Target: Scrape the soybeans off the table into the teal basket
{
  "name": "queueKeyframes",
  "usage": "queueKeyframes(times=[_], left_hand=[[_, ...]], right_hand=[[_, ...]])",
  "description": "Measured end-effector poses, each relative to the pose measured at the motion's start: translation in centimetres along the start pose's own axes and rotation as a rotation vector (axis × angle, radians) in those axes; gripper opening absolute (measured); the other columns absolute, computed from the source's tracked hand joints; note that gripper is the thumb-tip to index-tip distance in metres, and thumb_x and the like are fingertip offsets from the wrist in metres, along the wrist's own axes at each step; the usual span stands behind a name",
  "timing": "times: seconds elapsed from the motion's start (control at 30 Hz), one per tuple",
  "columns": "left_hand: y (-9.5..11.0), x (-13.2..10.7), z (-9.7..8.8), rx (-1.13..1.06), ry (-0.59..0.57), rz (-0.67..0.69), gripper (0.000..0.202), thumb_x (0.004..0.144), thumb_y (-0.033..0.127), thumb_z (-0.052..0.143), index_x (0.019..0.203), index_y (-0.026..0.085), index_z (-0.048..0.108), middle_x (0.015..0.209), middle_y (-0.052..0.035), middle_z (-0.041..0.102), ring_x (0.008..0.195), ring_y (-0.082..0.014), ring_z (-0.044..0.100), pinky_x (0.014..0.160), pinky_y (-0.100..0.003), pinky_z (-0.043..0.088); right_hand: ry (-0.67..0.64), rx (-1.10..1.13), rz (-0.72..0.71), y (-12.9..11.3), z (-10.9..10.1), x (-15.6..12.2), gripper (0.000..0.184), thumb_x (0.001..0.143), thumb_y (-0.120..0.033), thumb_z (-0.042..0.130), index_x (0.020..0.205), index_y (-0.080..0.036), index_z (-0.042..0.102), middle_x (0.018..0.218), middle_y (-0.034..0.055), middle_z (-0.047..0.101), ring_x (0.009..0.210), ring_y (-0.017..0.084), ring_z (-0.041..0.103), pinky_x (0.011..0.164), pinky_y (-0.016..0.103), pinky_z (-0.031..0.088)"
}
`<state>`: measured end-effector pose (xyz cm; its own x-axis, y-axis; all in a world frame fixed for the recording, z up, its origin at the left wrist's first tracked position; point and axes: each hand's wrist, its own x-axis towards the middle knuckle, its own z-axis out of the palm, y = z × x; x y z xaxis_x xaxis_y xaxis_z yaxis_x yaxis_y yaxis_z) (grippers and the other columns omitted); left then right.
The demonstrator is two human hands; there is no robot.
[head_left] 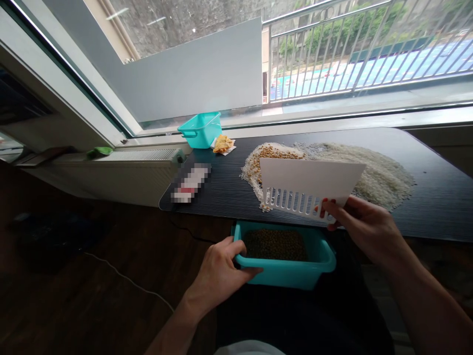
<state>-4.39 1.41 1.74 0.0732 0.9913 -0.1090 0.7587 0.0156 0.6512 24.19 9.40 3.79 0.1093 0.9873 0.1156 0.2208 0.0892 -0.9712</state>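
My left hand [225, 264] is closed on the left end of a turquoise plastic tub [288, 273], just below the table's front edge. Small brown-yellow grains [277, 244] cover the tub's bottom. In my right hand [364, 224] is a white slotted scraper [310, 172], pinched at its lower right corner and raised over the table's front part. Behind it a heap of white rice [384, 175] spreads to the right. Orange-yellow kernels [258, 158] mixed with rice lie to the left. The scraper hides part of both heaps.
A second turquoise tub [203, 130] stands by the window, beside a crumpled yellow cloth-like item [223, 144] on white paper. A blurred-out flat object [192, 183] lies on the dark table [229, 197] at left. A radiator [148, 170] adjoins it; a white cable [127, 278] crosses the floor.
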Motion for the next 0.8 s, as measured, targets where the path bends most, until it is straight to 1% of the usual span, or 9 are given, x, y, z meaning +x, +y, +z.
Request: queueKeyframes(times=[0.07, 0.17, 0.27, 0.33, 0.4, 0.53, 0.7, 0.8], left_hand=[[0.0, 0.0, 0.0, -0.001, 0.007, 0.005, 0.032, 0.071, 0.023, 0.084, 0.063, 0.02, 0.054, 0.07, 0.0056, 0.05, 0.064, -0.0118, 0.049, 0.061, -0.025, 0.03], [0.1, 0.0, -0.1, -0.006, 0.01, 0.006, 0.032, 0.072, 0.024, 0.083, 0.063, 0.02, 0.053, 0.069, 0.0057, 0.049, 0.064, -0.0118, 0.049, 0.061, -0.026, 0.03], [0.2, 0.0, -0.2, -0.007, 0.002, 0.003, 0.031, 0.072, 0.024, 0.083, 0.063, 0.02, 0.053, 0.07, 0.0056, 0.049, 0.064, -0.0121, 0.048, 0.062, -0.026, 0.03], [0.2, 0.0, -0.2, -0.004, -0.003, -0.001, 0.031, 0.071, 0.024, 0.083, 0.063, 0.02, 0.053, 0.07, 0.0054, 0.05, 0.064, -0.0122, 0.048, 0.062, -0.026, 0.03], [0.2, 0.0, -0.3, 0.0, -0.004, -0.003, 0.032, 0.072, 0.024, 0.083, 0.063, 0.02, 0.053, 0.07, 0.0053, 0.05, 0.064, -0.0121, 0.048, 0.061, -0.025, 0.03], [0.2, 0.0, -0.4, 0.006, -0.007, 0.001, 0.032, 0.073, 0.024, 0.083, 0.063, 0.02, 0.053, 0.07, 0.0053, 0.05, 0.064, -0.012, 0.049, 0.062, -0.025, 0.03], [0.0, 0.0, -0.4, 0.013, 0.004, 0.012, 0.03, 0.073, 0.022, 0.084, 0.064, 0.02, 0.055, 0.071, 0.0052, 0.051, 0.065, -0.0122, 0.05, 0.063, -0.025, 0.031], [-0.2, 0.0, -0.3, 0.017, 0.02, 0.01, 0.03, 0.073, 0.022, 0.084, 0.064, 0.02, 0.055, 0.07, 0.0056, 0.051, 0.064, -0.0119, 0.05, 0.062, -0.025, 0.032]], right_hand=[[0.024, -0.008, 0.005, 0.3, -0.4, -0.2, 0.063, 0.06, -0.088, 0.086, 0.068, -0.026, 0.077, 0.067, 0.0025, 0.074, 0.049, 0.015, 0.059, 0.049, 0.032, 0.061], [0.029, 0.007, 0.007, 1.5, -0.8, -0.2, 0.057, 0.063, -0.084, 0.088, 0.072, -0.027, 0.08, 0.069, 0.0029, 0.076, 0.05, 0.016, 0.06, 0.048, 0.032, 0.06], [0.029, 0.04, -0.012, 2.7, -0.6, -0.1, 0.054, 0.066, -0.081, 0.088, 0.074, -0.028, 0.082, 0.068, 0.0024, 0.075, 0.049, 0.016, 0.059, 0.048, 0.032, 0.06], [0.019, 0.057, -0.019, 2.9, -0.5, -0.1, 0.056, 0.065, -0.083, 0.087, 0.073, -0.028, 0.082, 0.066, 0.0024, 0.073, 0.05, 0.017, 0.06, 0.046, 0.032, 0.059], [0.0, 0.059, -0.002, 2.4, -0.3, -0.1, 0.058, 0.062, -0.084, 0.088, 0.073, -0.027, 0.081, 0.066, 0.0026, 0.073, 0.052, 0.017, 0.061, 0.047, 0.033, 0.061], [0.01, 0.012, 0.023, 0.8, 0.1, 0.1, 0.061, 0.06, -0.083, 0.089, 0.071, -0.024, 0.077, 0.067, 0.0025, 0.073, 0.053, 0.016, 0.06, 0.05, 0.032, 0.063], [-0.015, -0.005, 0.004, 0.1, 1.1, 0.6, 0.061, 0.061, -0.083, 0.087, 0.067, -0.023, 0.075, 0.065, 0.0026, 0.073, 0.056, 0.016, 0.063, 0.046, 0.027, 0.058], [-0.058, 0.0, 0.003, -0.1, 1.3, 0.4, 0.06, 0.061, -0.082, 0.087, 0.067, -0.023, 0.076, 0.064, 0.0021, 0.072, 0.051, 0.014, 0.059, 0.046, 0.028, 0.057]])
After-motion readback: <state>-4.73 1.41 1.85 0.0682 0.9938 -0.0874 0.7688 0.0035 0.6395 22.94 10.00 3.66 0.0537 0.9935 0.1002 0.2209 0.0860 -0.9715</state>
